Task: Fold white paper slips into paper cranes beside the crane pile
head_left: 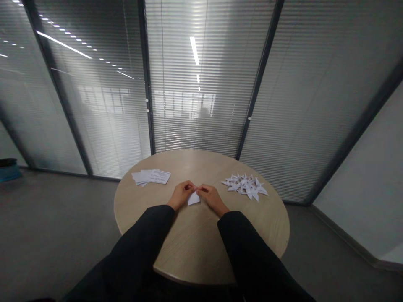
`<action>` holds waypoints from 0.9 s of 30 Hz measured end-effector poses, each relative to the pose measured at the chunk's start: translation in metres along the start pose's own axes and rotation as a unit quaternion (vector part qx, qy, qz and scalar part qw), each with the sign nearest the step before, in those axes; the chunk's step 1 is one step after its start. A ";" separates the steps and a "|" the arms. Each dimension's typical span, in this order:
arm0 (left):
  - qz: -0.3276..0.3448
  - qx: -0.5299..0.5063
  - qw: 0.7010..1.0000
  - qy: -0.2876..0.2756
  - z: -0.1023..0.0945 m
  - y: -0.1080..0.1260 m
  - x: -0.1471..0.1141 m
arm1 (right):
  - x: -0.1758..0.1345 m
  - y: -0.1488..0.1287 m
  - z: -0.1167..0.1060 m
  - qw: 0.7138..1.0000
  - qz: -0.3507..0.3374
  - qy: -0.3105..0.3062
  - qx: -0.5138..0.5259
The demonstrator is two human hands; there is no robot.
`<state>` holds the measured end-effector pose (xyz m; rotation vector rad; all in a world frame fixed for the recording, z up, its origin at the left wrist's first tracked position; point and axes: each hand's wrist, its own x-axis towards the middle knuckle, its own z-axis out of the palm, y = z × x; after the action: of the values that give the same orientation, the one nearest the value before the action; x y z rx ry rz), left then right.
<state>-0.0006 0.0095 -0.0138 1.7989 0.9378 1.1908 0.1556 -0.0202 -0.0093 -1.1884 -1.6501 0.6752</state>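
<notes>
Between my hands is a small piece of white paper [194,199], its upper part hidden by my fingers. My left hand [182,193] pinches its upper left side. From the other side my right hand [213,197] grips the paper's upper right edge with thumb and forefinger. Both hands are close together above the middle of the round table. Whether the paper is folded under the fingertips is too small to make out.
A pile of folded white paper stars or cranes [245,185] lies on the table's right. Several flat white sheets with printed lines [154,176] overlap at the left. The round wooden table [195,247] stands before a glass wall with blinds [201,126]. A blue bin [10,170] is far left.
</notes>
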 end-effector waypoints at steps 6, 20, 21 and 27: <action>0.028 0.058 0.997 0.043 0.002 0.008 -0.006 | 0.003 -0.003 0.001 1.000 -0.003 -0.005 0.011; -0.013 -0.062 0.989 0.132 0.002 -0.008 0.005 | 0.003 -0.005 0.002 0.999 -0.022 -0.027 0.016; -0.012 -0.074 0.987 0.139 0.001 -0.009 0.006 | 0.003 -0.004 0.001 0.999 -0.021 -0.026 0.019; -0.031 -0.087 0.973 0.210 -0.016 -0.012 0.011 | 0.003 0.006 -0.003 0.998 0.052 0.000 0.045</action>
<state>-0.0144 0.0275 -0.0163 1.3940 1.0762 1.5980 0.1606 -0.0157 -0.0125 -1.2147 -1.5506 0.8067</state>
